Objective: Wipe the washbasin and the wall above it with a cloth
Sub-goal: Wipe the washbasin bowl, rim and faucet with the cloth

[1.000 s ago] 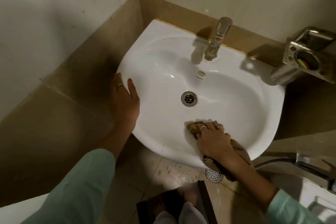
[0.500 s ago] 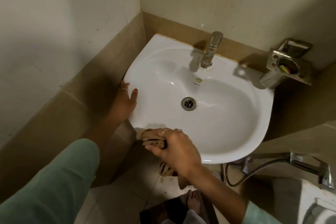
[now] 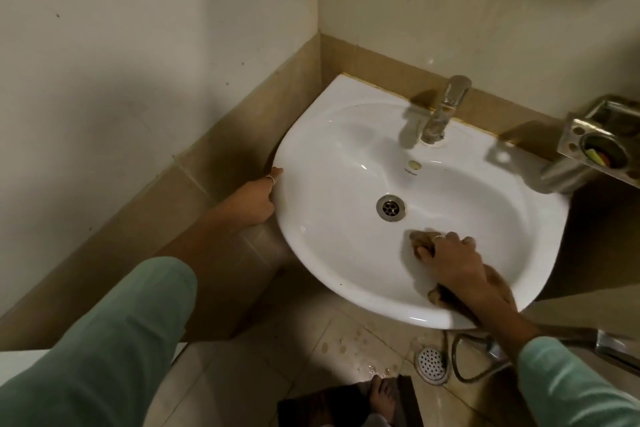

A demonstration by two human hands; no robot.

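A white washbasin [image 3: 332, 135] is fixed in the corner, with a chrome tap [image 3: 446, 111] at its back and a drain [image 3: 390, 207] in the middle. My right hand [image 3: 453, 267] grips a brown cloth [image 3: 420, 242] and presses it on the inside of the bowl, right of and below the drain. The cloth's tail trails over the front rim under my wrist. My left hand [image 3: 254, 198] holds the basin's left outer edge, one finger lying along the rim. The pale wall [image 3: 467, 3] rises above the tan tile band behind the basin.
A steel toothbrush holder [image 3: 602, 146] is mounted on the wall right of the basin. Below, the tiled floor is wet with a round floor drain [image 3: 431, 362], a hose [image 3: 464, 354] and my bare foot [image 3: 382, 399] on a dark mat.
My right hand carried the cloth from the basin's front-left rim back into the bowl, right of the drain. My left hand slid lower on the left edge.
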